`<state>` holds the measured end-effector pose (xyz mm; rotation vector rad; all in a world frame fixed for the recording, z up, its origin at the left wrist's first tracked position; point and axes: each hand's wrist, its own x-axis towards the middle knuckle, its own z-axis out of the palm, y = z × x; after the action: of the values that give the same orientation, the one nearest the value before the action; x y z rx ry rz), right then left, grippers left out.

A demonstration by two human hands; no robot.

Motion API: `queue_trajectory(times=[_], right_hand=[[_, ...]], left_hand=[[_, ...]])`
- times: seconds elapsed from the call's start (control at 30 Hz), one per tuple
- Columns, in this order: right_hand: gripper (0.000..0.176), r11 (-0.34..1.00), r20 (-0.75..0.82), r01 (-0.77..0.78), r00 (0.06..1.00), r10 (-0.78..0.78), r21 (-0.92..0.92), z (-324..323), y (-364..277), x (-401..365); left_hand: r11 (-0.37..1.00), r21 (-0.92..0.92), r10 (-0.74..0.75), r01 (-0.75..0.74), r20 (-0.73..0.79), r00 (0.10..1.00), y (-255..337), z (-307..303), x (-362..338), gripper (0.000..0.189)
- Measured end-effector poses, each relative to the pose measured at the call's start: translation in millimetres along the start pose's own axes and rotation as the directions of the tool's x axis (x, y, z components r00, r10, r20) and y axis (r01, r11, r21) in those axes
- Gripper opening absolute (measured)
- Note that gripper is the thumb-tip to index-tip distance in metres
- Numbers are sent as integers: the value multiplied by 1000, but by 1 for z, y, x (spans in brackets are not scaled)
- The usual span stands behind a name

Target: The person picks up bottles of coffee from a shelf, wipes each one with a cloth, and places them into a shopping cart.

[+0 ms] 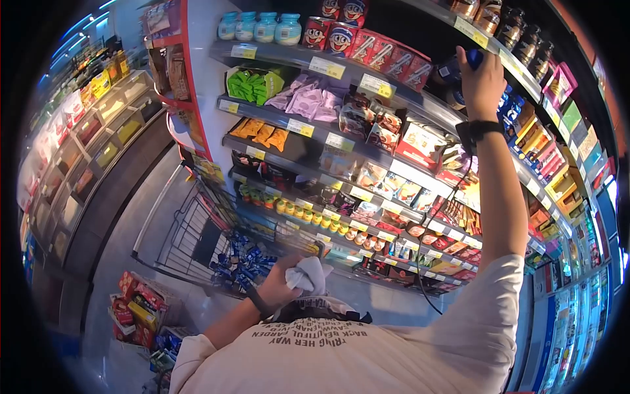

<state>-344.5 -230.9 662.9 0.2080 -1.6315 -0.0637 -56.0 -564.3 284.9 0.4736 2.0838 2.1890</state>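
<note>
My right hand [484, 82] reaches up to a high shelf, its fingers closed around a dark blue cap; the jar [474, 60] under it is mostly hidden by the hand. Beside it stand other dark blue jars [451, 71], and red cartons [397, 64] are to their left. A black band with a cable is on my right wrist. Low in front of my body, my left hand [278, 284] is closed on a crumpled white cloth [308, 275].
Shelves of bagged snacks, cans and small jars fill the front, with price tags along their edges [326, 67]. A wire shopping cart [177, 240] stands at left, near a pile of blue packets [243, 262]. A box of red packages [139, 308] sits on the floor.
</note>
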Motion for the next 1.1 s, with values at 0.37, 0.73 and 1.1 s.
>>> queue_trajectory(times=[0.37,0.73,1.1], right_hand=[[39,923,78,-38,997,8,382,-98,-31,-21],[44,570,679,-442,666,-309,693,-74,-161,-202],[56,203,310,-237,627,-715,950,36,-349,-493]], left_hand=[[998,-34,-41,44,76,996,-23,-7,23,47],[971,68,-222,227,-77,972,-80,-30,-10,69],[893,214,54,397,-924,378,-202,-86,-83,39]])
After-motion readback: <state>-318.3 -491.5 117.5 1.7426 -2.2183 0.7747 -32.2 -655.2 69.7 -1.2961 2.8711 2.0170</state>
